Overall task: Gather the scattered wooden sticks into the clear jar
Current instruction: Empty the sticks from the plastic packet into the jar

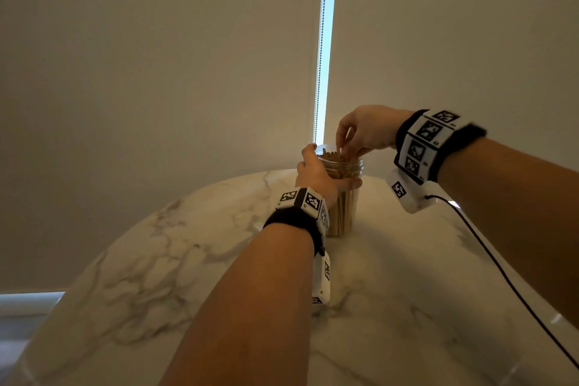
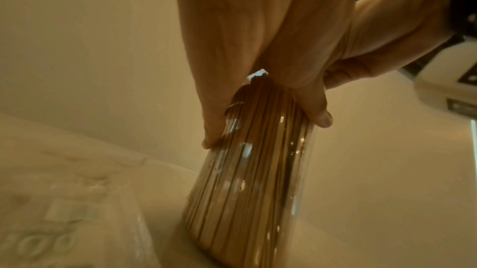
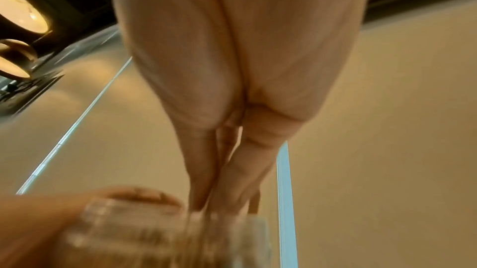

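A clear jar [image 1: 344, 210] packed with upright wooden sticks [image 1: 333, 156] stands on the round marble table [image 1: 156, 260] towards its far edge. My left hand [image 1: 318, 174] grips the jar's upper part, fingers round the far side and thumb across the front. In the left wrist view the jar [image 2: 247, 180] shows sticks [image 2: 258, 139] filling it top to bottom under my left hand [image 2: 258, 47]. My right hand [image 1: 346, 149] hovers over the mouth, fingertips bunched in a pinch among the stick tops. The right wrist view shows my right hand [image 3: 206, 203] reaching down to the blurred jar [image 3: 167, 237].
A clear plastic bag [image 2: 64, 221] with pale print lies on the table left of the jar. A black cable [image 1: 501, 276] runs from my right wrist across the table's right side. A blind with a bead chain [image 1: 320, 41] hangs behind the table.
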